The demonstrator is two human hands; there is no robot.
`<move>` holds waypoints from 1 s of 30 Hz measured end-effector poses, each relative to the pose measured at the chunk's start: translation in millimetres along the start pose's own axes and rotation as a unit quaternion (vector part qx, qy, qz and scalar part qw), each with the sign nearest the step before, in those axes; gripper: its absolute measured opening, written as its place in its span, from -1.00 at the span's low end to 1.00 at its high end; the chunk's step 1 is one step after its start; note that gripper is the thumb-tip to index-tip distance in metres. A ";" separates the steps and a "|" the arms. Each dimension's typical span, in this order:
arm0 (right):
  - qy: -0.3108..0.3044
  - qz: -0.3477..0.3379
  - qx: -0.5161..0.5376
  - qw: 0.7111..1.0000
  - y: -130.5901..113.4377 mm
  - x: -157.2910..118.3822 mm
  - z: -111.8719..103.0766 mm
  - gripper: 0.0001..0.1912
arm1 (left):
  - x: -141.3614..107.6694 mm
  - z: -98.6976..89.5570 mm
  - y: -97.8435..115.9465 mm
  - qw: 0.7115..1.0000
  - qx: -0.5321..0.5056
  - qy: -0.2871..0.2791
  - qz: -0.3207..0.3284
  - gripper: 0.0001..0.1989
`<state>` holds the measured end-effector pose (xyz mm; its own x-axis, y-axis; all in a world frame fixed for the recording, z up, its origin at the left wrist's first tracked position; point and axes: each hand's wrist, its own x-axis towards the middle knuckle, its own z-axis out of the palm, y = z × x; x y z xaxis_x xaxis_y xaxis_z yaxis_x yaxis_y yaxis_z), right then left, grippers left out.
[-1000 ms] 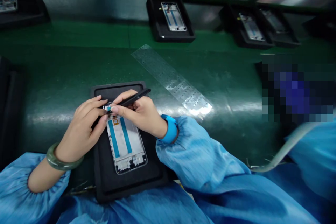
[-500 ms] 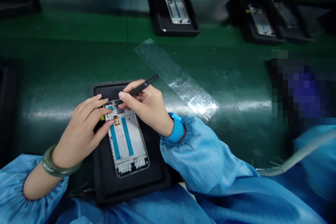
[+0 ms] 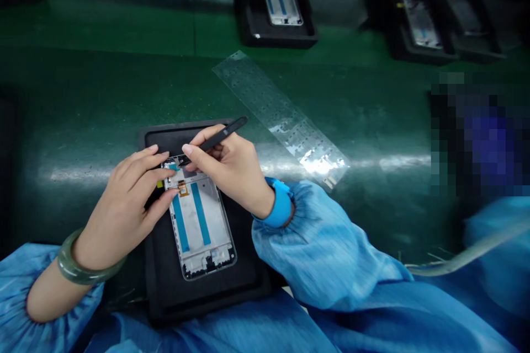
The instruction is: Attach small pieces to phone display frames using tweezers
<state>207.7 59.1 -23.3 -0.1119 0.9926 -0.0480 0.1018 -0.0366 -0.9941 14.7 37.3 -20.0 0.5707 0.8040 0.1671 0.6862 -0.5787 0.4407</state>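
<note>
A silver phone frame [image 3: 213, 231] with two blue strips and a small orange flex piece lies in a black tray [image 3: 248, 281]. My right hand [image 3: 227, 168] is closed around black tweezers [image 3: 223, 135], whose tips point down at the frame's upper end. The fingers hide part of that end. My left hand [image 3: 132, 198] rests at the frame's upper left edge, fingers spread, with fingertips touching the frame near a blue piece and the orange flex.
Beyond the hands a clear perforated plastic strip [image 3: 281, 116] lies diagonally on the green table [image 3: 103, 94]. At the back stands a black tray [image 3: 275, 38] with another phone frame. More trays [image 3: 422, 55] sit at the back right. A blue sleeve [image 3: 501, 253] shows at right.
The view has shifted slightly, with the back trays a little higher in it. Both hands keep nearly the same pose, and the tweezers' tips are slightly further left.
</note>
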 end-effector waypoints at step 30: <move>0.039 -0.048 -0.035 0.997 -2.4 2.7 -0.7 -0.76 | 3.4 2.0 16.1 0.989 0.149 -0.011 0.018 -0.70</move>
<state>207.9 61.9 -21.0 -0.0480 0.9972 0.0573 0.1630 0.0644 -0.9845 28.6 30.4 -14.1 0.6040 0.7812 0.1578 0.7661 -0.6237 0.1552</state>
